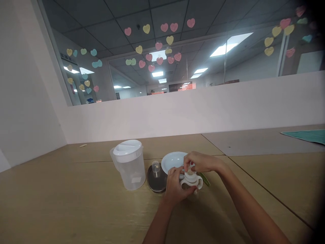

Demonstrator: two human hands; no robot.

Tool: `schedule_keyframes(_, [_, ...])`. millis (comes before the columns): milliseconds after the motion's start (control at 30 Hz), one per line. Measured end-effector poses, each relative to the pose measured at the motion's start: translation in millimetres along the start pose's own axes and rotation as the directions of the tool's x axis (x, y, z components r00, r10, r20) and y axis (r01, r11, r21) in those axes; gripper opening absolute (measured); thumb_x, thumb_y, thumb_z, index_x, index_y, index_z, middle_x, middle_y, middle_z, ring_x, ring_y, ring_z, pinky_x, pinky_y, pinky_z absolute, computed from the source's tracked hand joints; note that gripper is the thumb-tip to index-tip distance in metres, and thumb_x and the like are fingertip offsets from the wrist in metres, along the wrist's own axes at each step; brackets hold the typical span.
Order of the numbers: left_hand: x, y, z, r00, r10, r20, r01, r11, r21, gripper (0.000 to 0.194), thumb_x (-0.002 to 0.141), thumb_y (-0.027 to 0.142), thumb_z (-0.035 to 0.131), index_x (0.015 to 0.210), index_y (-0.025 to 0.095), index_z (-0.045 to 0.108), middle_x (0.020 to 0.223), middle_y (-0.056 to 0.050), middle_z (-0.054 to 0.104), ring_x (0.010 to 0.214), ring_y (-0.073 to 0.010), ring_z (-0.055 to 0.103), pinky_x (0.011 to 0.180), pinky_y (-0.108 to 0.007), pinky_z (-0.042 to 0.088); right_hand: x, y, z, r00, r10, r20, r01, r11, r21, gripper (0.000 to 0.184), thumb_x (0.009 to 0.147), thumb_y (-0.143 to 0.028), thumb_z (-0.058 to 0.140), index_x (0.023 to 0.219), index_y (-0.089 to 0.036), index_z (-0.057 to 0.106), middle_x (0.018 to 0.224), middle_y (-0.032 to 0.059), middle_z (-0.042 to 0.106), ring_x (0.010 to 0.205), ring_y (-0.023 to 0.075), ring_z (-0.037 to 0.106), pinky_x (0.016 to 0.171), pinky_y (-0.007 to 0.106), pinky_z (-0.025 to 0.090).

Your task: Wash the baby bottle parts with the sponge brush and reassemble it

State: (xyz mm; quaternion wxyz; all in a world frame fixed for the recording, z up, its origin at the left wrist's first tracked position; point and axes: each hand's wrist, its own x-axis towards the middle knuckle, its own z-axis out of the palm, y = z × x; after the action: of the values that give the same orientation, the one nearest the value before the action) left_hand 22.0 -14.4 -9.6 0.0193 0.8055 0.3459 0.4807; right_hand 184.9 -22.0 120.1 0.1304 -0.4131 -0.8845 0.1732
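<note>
A baby bottle [190, 179] with a white collar and two white side handles stands on the table. My left hand [175, 186] is wrapped round its left side, thumb across the front. From above, my right hand [199, 162] pinches the clear teat [189, 171] at the top of the bottle; its fingertips hide part of it. Left of the bottle, a clear dome-shaped cap [155, 168] sits on a dark round dish [156, 184]. A white bowl [172, 158] is just behind my hands.
A translucent pitcher [132, 169] with a white lid stands at the left. Something long and green [205, 179] lies right of the bottle, partly hidden. A teal cloth [307, 135] is at the far right. Behind the table [101, 210] rises a white wall [172, 115] with a window.
</note>
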Motion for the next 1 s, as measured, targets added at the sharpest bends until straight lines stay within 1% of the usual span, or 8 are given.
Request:
schedule_keyframes(133, [-0.8,-0.6,1.0,1.000,-0.007,0.004,0.007,1.000,-0.021,0.057,0.056,0.048,0.073,0.103,0.019,0.056,0.093,-0.006,0.060,0.091,-0.0237,0.054,0.082,-0.040,0.045,0.3,2.2,0.3,0.998,0.054,-0.009,-0.054,0.998,0.020,0.036,0.057,-0.005,0.051,0.083,-0.020,0.070,0.073,-0.0002,0.063,0.064,0.0120,0.053,0.052,0.018,0.035])
schedule_keyframes(300, [-0.1,1.8,-0.5,0.999,-0.016,0.030,0.017,0.999,-0.033,0.055,0.058,0.046,0.072,0.104,0.021,0.057,0.092,-0.005,0.060,0.090,-0.0227,0.053,0.081,-0.039,0.045,1.6,-3.9,0.5,0.990,0.132,-0.058,-0.135,0.989,-0.062,0.023,0.061,-0.020,0.062,0.083,-0.018,0.069,0.063,0.0001,0.059,0.056,0.0114,0.051,0.047,0.020,0.031])
schedule_keyframes(500, [0.3,0.8,1.1,1.000,0.001,0.002,-0.001,1.000,-0.020,0.055,0.058,0.049,0.071,0.103,0.020,0.058,0.090,-0.006,0.059,0.087,-0.0221,0.054,0.079,-0.038,0.046,8.3,-3.8,10.0,0.977,0.213,-0.013,-0.214,0.976,-0.044,0.018,0.072,-0.022,0.051,0.083,-0.017,0.065,0.064,0.0016,0.061,0.049,0.0108,0.052,0.046,0.021,0.032])
schedule_keyframes(633, [0.3,1.3,0.4,1.000,0.010,0.003,-0.010,1.000,-0.006,0.055,0.058,0.050,0.070,0.103,0.020,0.058,0.088,-0.006,0.060,0.085,-0.0220,0.054,0.077,-0.038,0.046,9.2,0.3,13.2,0.972,0.226,-0.064,-0.231,0.967,-0.107,0.018,0.072,-0.026,0.052,0.081,-0.018,0.064,0.074,0.0049,0.065,0.060,0.0143,0.057,0.050,0.022,0.033])
schedule_keyframes(733, [0.4,2.3,-1.9,1.000,0.007,0.027,-0.007,1.000,-0.005,0.054,0.060,0.048,0.070,0.104,0.021,0.058,0.088,-0.005,0.060,0.086,-0.0217,0.054,0.078,-0.038,0.046,7.1,0.6,12.9,0.970,0.217,-0.114,-0.234,0.958,-0.167,0.042,0.063,-0.039,0.064,0.101,-0.019,0.061,0.089,0.0072,0.065,0.076,0.0197,0.059,0.055,0.024,0.036])
schedule_keyframes(833, [-0.2,1.9,-2.7,0.999,-0.016,0.041,0.017,1.000,-0.023,0.059,0.058,0.047,0.071,0.110,0.022,0.055,0.091,-0.006,0.060,0.087,-0.0223,0.054,0.080,-0.039,0.046,6.5,0.6,15.4,0.975,0.220,-0.030,-0.222,0.960,-0.168,0.075,0.051,-0.039,0.072,0.121,-0.023,0.051,0.100,0.0070,0.064,0.085,0.0227,0.060,0.062,0.026,0.040])
schedule_keyframes(900, [-1.1,1.0,-1.2,0.999,-0.023,0.044,0.024,0.999,-0.025,0.060,0.058,0.046,0.072,0.111,0.022,0.054,0.089,-0.005,0.059,0.086,-0.0220,0.054,0.078,-0.038,0.046,7.8,2.0,19.1,0.973,0.232,0.004,-0.228,0.959,-0.167,0.083,0.048,-0.038,0.074,0.125,-0.023,0.048,0.105,0.0081,0.063,0.090,0.0246,0.059,0.065,0.028,0.041])
schedule_keyframes(1000, [-2.8,0.1,3.3,1.000,0.022,0.018,-0.022,1.000,-0.007,0.050,0.062,0.045,0.069,0.103,0.020,0.056,0.083,-0.004,0.058,0.081,-0.0208,0.054,0.078,-0.038,0.046,10.4,6.1,24.5,0.965,0.256,-0.063,-0.264,0.949,-0.174,0.082,0.050,-0.045,0.071,0.124,-0.019,0.050,0.112,0.0126,0.060,0.096,0.0273,0.058,0.069,0.030,0.042])
